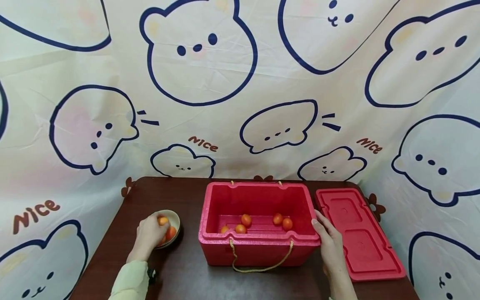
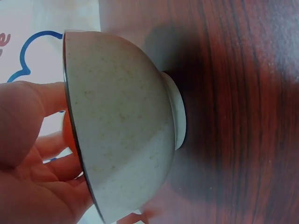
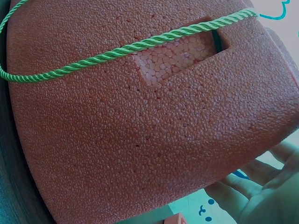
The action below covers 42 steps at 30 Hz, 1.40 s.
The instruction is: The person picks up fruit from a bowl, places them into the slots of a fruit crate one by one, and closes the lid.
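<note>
At the left of the head view, my left hand reaches into a pale speckled bowl, with thumb and fingers inside the rim. It pinches a small orange-red tomato; another tomato lies beside it. The left wrist view shows the bowl's outside hiding most of the grasp. My right hand rests against the right end of a red foam box, its fingers fairly straight along the wall. Several tomatoes lie on the box floor, among them one tomato near the middle.
A red lid lies flat on the dark wooden table, right of the box. A cord handle hangs at the box's front. Behind the table hangs a cloth printed with cartoon bears.
</note>
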### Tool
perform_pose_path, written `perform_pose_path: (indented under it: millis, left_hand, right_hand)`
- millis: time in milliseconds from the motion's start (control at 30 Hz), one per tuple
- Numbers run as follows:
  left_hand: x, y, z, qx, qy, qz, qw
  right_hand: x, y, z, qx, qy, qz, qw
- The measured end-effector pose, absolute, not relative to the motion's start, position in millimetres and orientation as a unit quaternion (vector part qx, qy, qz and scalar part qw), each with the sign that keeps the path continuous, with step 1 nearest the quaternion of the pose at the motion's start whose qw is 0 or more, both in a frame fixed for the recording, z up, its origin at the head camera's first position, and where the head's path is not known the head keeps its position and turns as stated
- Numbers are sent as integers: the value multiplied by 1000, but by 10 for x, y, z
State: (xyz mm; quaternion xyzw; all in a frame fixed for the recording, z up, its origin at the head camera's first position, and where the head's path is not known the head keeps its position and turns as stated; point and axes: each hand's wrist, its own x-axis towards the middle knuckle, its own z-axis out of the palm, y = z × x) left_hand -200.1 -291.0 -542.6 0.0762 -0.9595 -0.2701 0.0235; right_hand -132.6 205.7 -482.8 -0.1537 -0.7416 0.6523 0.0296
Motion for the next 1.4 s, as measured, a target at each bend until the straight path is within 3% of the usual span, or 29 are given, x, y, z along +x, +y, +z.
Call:
perform_pose_path:
  millis: [300,1400]
  left_hand:
    - [-1957,-2907,-5384,63,-955,-283,64]
    - [-1903,-2828,-5144,76,-936,-332,91]
  right_hand:
    - [-1330,2054,-4844,-151,-741,654,26]
    - [-1317,2060,-4822,-148,-740,656,26]
